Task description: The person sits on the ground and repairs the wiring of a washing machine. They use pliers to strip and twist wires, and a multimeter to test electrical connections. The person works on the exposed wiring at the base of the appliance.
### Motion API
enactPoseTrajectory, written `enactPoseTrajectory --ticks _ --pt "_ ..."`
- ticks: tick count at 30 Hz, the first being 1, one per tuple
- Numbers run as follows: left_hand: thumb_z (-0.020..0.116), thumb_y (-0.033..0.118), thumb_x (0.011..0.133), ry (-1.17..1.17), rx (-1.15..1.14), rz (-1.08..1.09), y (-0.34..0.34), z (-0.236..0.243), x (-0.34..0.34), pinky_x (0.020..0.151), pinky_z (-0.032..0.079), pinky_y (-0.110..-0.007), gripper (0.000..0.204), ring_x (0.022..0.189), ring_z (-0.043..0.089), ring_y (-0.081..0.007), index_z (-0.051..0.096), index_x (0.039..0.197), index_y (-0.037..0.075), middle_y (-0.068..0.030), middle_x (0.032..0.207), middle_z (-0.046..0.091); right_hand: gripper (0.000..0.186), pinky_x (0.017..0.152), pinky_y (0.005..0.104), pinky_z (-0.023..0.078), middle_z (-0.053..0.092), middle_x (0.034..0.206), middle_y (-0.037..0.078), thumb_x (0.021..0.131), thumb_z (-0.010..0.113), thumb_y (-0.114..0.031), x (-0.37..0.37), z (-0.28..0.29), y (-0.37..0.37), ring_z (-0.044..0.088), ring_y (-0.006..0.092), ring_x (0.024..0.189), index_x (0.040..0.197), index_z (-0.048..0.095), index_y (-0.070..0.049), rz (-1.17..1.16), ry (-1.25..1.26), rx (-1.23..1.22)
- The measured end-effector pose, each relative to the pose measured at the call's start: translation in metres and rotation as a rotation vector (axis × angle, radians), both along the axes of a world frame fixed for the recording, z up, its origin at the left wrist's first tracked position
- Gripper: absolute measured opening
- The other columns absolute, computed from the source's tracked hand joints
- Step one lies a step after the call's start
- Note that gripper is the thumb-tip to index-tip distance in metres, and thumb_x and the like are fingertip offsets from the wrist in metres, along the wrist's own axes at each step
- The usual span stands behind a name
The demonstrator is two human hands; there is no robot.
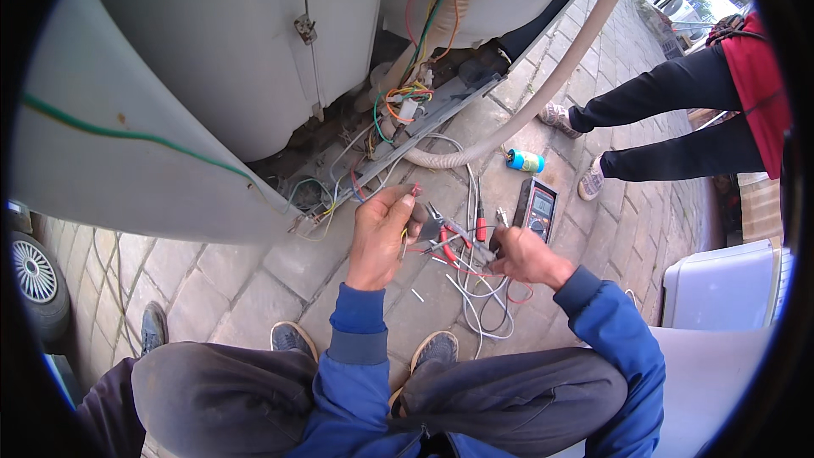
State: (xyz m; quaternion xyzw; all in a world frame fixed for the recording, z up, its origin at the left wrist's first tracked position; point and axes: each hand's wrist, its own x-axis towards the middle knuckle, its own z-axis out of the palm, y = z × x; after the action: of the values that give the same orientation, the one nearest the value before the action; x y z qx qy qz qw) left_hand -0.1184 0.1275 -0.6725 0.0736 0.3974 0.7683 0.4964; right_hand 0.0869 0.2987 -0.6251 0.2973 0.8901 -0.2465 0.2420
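My left hand (380, 237) is closed, pinching a small reddish piece (415, 190) with thin wires beside it. My right hand (530, 256) is curled around a tool I cannot make out clearly, low over loose grey, white and red wires (496, 293). Between the hands lie red-handled pliers (449, 244) and a red-handled screwdriver (480, 222). A multimeter (538, 208) rests on the paving beside a blue cylinder with leads (525, 161). Ahead, an opened white appliance (144, 170) shows coloured wiring (405, 95) along its lower edge.
A corrugated hose (555, 85) curves down across the paving (212, 280). Another person's legs (661, 161) stand at the right, above a white panel or housing (716, 284). At the left are a wheel (38, 276) and another person's shoe (153, 326).
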Motion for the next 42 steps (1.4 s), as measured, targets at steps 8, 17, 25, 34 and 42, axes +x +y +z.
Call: enactPoseTrajectory --ticks 8,17,25,34,42 --pt "0.061 0.011 0.101 0.195 -0.21 -0.115 -0.003 -0.004 0.002 0.055 0.045 -0.023 0.016 0.065 0.059 -0.0069 0.063 0.108 -0.003 -0.0057 0.083 0.069 0.021 0.076 0.0469 0.056 0.072 0.086 0.016 0.072 0.08 -0.021 0.026 -0.054 -0.033 0.071 0.0382 0.089 0.087 0.072 -0.009 0.498 -0.345 -0.059" --pt "0.061 0.012 0.101 0.288 -0.275 -0.214 -0.002 -0.024 0.007 0.055 0.046 -0.023 0.016 0.065 0.059 -0.0066 0.065 0.106 -0.003 -0.0048 0.083 0.069 0.02 0.075 0.0502 0.057 0.07 0.086 0.023 0.074 0.067 -0.006 0.019 -0.049 -0.027 0.07 0.0419 0.088 0.093 0.068 -0.004 0.437 -0.16 -0.008" --pt "0.06 0.01 0.099 0.459 -0.285 -0.344 0.01 -0.029 0.023 0.056 0.046 -0.024 0.015 0.064 0.058 -0.0072 0.067 0.103 -0.003 -0.0028 0.079 0.067 0.043 0.078 0.0443 0.056 0.064 0.103 0.014 0.079 0.076 -0.016 -0.049 0.016 -0.027 0.066 0.0337 0.094 0.117 0.063 -0.002 0.391 0.693 0.237" --pt "0.06 0.009 0.098 0.55 -0.261 -0.416 0.013 -0.028 0.036 0.057 0.048 -0.026 0.017 0.063 0.06 -0.0081 0.068 0.104 -0.005 -0.0019 0.072 0.065 0.019 0.074 0.0418 0.056 0.065 0.088 0.012 0.08 0.068 -0.011 -0.037 0.005 -0.025 0.068 0.0309 0.084 0.097 0.067 -0.001 0.535 0.532 0.356" --pt "0.06 0.01 0.098 0.612 -0.233 -0.41 0.018 -0.036 0.045 0.053 0.041 -0.026 0.021 0.06 0.049 -0.0045 0.07 0.112 -0.003 0.002 0.067 0.06 0.01 0.064 0.0453 0.054 0.065 0.077 0.019 0.081 0.065 -0.007 -0.038 0.006 -0.027 0.066 0.0394 0.068 0.085 0.068 0.002 0.071 0.554 0.029"
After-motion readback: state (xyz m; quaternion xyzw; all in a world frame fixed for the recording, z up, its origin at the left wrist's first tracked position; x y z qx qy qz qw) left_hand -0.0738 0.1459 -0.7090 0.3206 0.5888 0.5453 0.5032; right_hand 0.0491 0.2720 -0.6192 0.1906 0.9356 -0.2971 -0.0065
